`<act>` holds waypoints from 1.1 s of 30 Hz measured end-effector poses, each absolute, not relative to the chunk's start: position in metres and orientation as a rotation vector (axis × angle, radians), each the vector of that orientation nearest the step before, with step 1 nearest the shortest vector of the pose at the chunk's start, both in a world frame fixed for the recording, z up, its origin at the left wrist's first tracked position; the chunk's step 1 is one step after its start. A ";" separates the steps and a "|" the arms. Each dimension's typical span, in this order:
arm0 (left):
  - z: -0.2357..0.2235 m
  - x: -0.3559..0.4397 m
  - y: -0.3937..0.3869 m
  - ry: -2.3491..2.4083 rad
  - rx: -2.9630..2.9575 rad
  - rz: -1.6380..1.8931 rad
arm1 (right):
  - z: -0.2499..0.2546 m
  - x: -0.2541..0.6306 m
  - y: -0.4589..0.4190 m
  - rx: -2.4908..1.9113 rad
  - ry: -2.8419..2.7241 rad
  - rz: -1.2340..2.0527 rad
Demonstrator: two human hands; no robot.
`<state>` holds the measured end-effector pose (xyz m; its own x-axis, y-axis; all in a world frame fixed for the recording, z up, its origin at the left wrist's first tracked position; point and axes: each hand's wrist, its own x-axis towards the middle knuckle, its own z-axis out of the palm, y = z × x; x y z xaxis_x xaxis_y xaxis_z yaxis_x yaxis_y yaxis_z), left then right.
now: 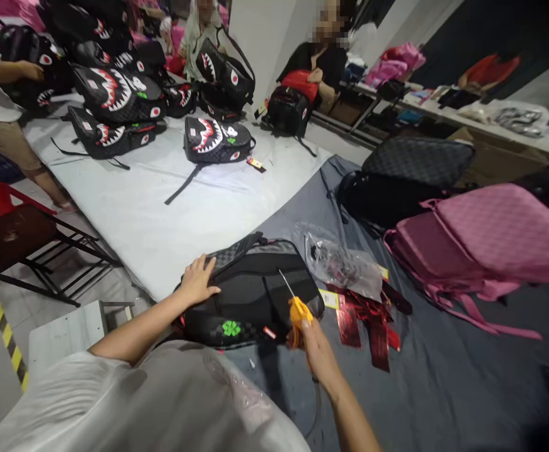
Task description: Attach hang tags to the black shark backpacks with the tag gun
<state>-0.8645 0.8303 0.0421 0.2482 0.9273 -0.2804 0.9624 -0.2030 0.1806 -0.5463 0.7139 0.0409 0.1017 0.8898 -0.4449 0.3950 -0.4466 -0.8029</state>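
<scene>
A black backpack lies on the table in front of me, its padded back panel facing up. A green clover patch and a small red label show on its near side. My left hand rests flat on its left end by a checkered strap, fingers apart. Over the right end, my right hand is closed around orange-handled scissors. Their thin metal blade points up and away, over the back panel. Whether the tip touches the fabric, I cannot tell.
Right of the backpack lie a clear plastic bag and shiny red strips. A pink backpack and a dark checkered bag are farther right. Shark-mouth backpacks stand across the table. Other people work behind; a chair stands left.
</scene>
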 end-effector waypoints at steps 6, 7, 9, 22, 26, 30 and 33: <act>0.002 -0.881 0.831 1.728 1.812 0.218 | 0.073 -0.516 0.764 -2.183 -1.365 1.466; 0.003 -0.884 0.834 1.694 1.750 0.240 | 0.076 -0.513 0.776 -2.266 -1.411 1.398; 0.007 -0.892 0.839 1.586 1.614 0.246 | 0.079 -0.515 0.795 -2.422 -1.498 1.251; -0.024 -0.881 0.864 1.484 0.720 -0.039 | 0.072 -0.569 0.810 -2.136 -1.893 1.663; -0.021 -0.877 0.864 1.516 0.737 -0.078 | 0.080 -0.580 0.811 -2.117 -1.821 1.619; -0.022 -0.874 0.862 1.543 0.828 -0.108 | 0.087 -0.588 0.812 -2.118 -1.858 1.660; -0.021 -0.872 0.861 1.564 0.930 -0.134 | 0.088 -0.589 0.816 -2.108 -1.915 1.634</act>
<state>-0.8723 0.8614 -0.0215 0.0739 0.4754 -0.8767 0.6176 0.6684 0.4145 -0.5887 0.8160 0.0883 -0.1696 0.6747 -0.7183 0.8155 -0.3131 -0.4867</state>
